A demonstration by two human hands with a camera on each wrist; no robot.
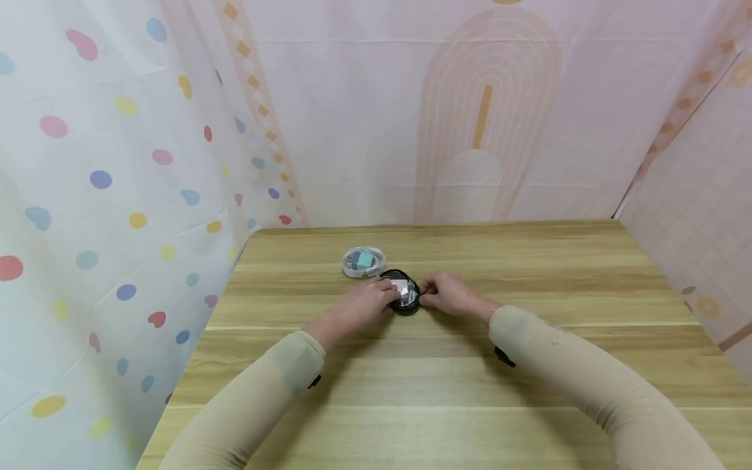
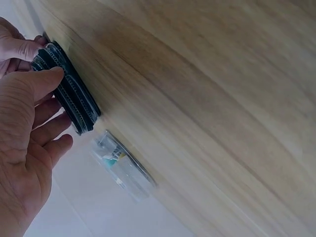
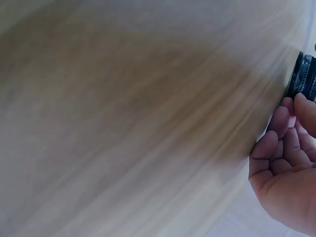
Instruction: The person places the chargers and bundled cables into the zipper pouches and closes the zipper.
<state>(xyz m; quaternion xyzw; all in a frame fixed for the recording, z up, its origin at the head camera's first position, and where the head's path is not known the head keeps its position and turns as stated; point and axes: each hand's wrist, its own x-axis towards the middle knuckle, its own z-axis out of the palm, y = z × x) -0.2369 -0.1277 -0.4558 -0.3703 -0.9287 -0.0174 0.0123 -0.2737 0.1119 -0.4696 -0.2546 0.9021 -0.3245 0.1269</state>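
Note:
A small round black zip case (image 1: 407, 301) with a see-through top rests on the table between both hands. Pale contents show through its lid. My left hand (image 1: 363, 304) holds it from the left. In the left wrist view, the thumb lies against the zippered side wall of the case (image 2: 76, 98), with the fingers curled about it. From the right, my right hand (image 1: 451, 294) pinches the case's edge between thumb and forefinger. Whether a zip pull is in that pinch is hidden by the fingertips.
Just behind and left of the black case lies a clear round case (image 1: 346, 269) with a light-blue block and other small items inside. The wood-grain table (image 1: 411, 405) reaches back to a patterned curtain (image 1: 364, 130). A dotted curtain (image 1: 117, 248) hangs along the left.

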